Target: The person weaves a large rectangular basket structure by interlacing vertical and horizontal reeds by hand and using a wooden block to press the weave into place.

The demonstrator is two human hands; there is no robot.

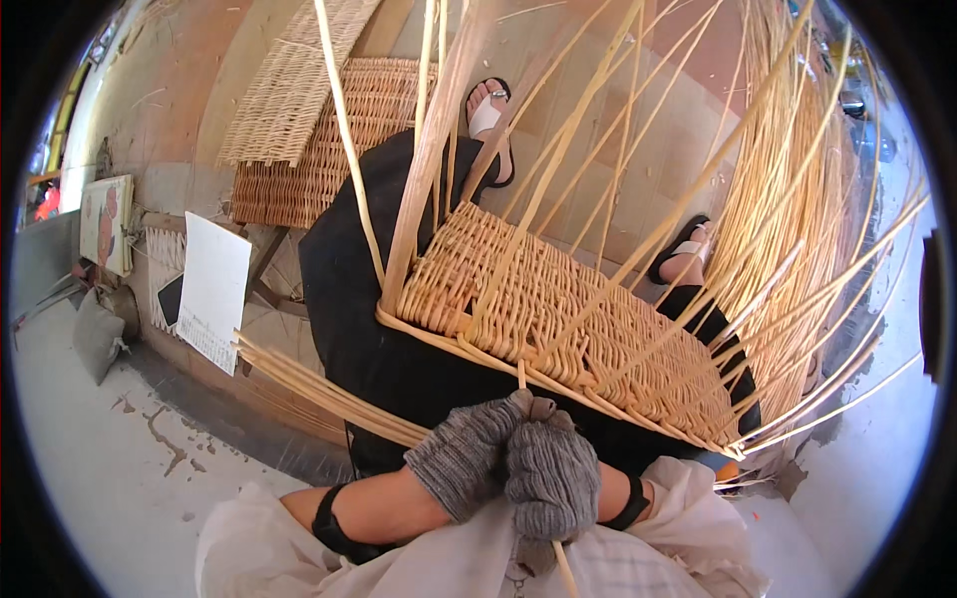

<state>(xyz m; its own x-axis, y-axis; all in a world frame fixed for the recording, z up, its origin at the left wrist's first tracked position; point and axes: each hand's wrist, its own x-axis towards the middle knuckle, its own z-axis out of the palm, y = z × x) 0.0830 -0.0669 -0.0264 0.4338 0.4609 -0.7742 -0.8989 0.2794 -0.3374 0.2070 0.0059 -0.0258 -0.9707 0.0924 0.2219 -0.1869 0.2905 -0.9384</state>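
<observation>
A woven cane panel (pixel 558 319) lies on black cloth (pixel 349 309) over my lap, with long upright stakes (pixel 439 120) and loose rods fanning from its edges. Both hands wear grey knit gloves at the panel's near edge. My left hand (pixel 469 448) is closed on a thin pale rod (pixel 521 376), fingertips at its upper stretch. My right hand (pixel 553 478) is wrapped round the same rod just right of and below it, and the rod sticks out beneath toward me. A bundle of rods (pixel 329 394) reaches left from under my left hand.
Two woven mats (pixel 329 90) lie beyond at upper left. A white sheet (pixel 209 294), a picture board (pixel 105 224) and a grey cushion (pixel 98 337) are on the left. A large heap of loose cane (pixel 802 149) lies at the right. My sandalled feet (pixel 488 115) show beyond the panel.
</observation>
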